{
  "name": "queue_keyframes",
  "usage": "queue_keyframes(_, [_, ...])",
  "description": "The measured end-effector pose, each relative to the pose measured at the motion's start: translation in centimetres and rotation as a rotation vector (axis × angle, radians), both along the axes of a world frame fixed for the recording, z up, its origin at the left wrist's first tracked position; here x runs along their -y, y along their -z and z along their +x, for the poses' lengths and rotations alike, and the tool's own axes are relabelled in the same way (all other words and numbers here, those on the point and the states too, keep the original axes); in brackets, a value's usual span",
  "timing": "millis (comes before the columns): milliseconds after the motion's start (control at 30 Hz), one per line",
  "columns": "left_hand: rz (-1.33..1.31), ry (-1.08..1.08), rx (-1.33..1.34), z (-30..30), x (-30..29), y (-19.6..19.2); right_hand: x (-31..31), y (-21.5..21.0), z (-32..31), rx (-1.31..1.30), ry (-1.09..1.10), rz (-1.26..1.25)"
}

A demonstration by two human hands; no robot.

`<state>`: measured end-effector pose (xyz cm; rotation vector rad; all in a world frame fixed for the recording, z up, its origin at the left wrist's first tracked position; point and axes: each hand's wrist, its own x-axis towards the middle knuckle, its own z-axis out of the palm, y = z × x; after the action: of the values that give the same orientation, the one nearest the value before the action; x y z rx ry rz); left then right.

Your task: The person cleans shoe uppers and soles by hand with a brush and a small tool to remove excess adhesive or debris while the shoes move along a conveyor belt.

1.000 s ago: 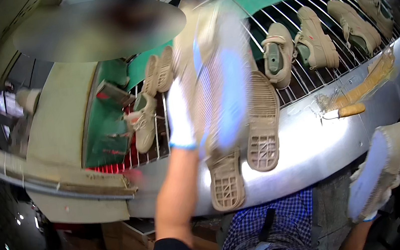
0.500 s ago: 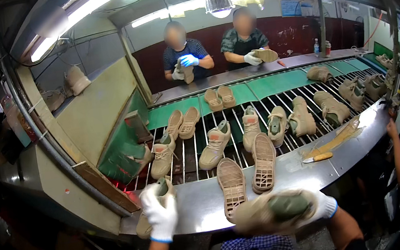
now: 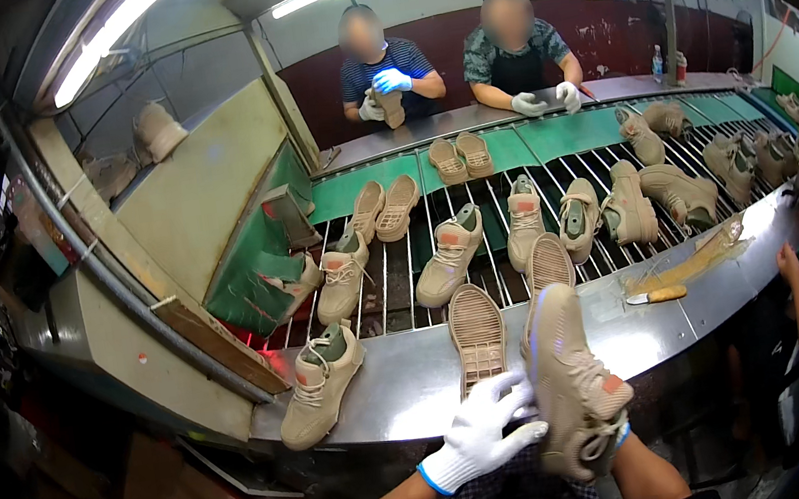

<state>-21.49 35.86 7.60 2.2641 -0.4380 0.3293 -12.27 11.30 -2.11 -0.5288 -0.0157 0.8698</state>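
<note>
gloved hands (image 3: pixel 504 428) raised — gripping tan shoe (image 3: pixel 571 383)

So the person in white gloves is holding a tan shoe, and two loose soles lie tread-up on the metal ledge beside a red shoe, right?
Nearly. The shoe on the ledge is tan, not red, as the head view shows. The rest holds: the gloved hands, left and right, hold a tan shoe, and two soles lie tread-up on the ledge.
</note>
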Motion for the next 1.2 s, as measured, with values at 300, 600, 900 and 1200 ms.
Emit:
queue_keyframes(300, [0.473,-0.199,0.235,-1.8,-5.3,5.0,8.8,11.1,-8.9,-0.320,0.341,-0.124])
queue_keyframes(600, [0.431,-0.426,0.242,0.6,-4.2,0.4,8.4,11.2,-10.8,-0.143,0.194,-0.346])
queue_keyframes(900, [-0.100,-0.618,-0.589,32.1,3.6,6.0,9.5,11.5,-12.3,-0.160,0.328,-0.361])
queue_keyframes(1200, [-1.074,-0.037,-0.596,17.1,1.7,1.4,8.5,3.7,-9.7,-0.088,0.274,-0.241])
